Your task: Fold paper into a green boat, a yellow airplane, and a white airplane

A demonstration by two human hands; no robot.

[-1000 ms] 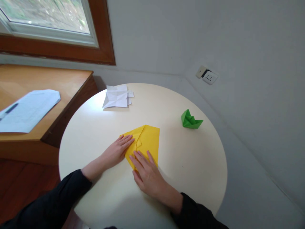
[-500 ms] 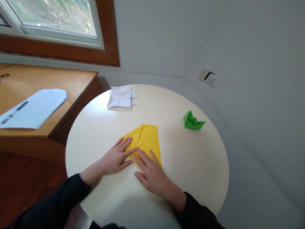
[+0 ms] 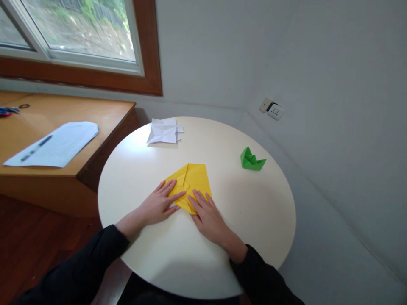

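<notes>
Table [image 3: 248, 199] in the middle, desk [image 3: 108, 111] off to its left. Folded paper [image 3: 197, 178] mid-table: left hand [image 3: 159, 206] on its left side, right hand [image 3: 206, 217] on its near right corner. Paper boat [image 3: 252, 161] behind and right of that, near table's right edge. Loose sheets [image 3: 163, 131] at the far left edge of the table. On the desk: document [image 3: 68, 146], pen [image 3: 36, 148] lying on it; unclear small items [image 3: 9, 111] behind, further left. Window [image 3: 92, 31] behind desk. Socket [image 3: 276, 112] on wall, beyond the boat.
</notes>
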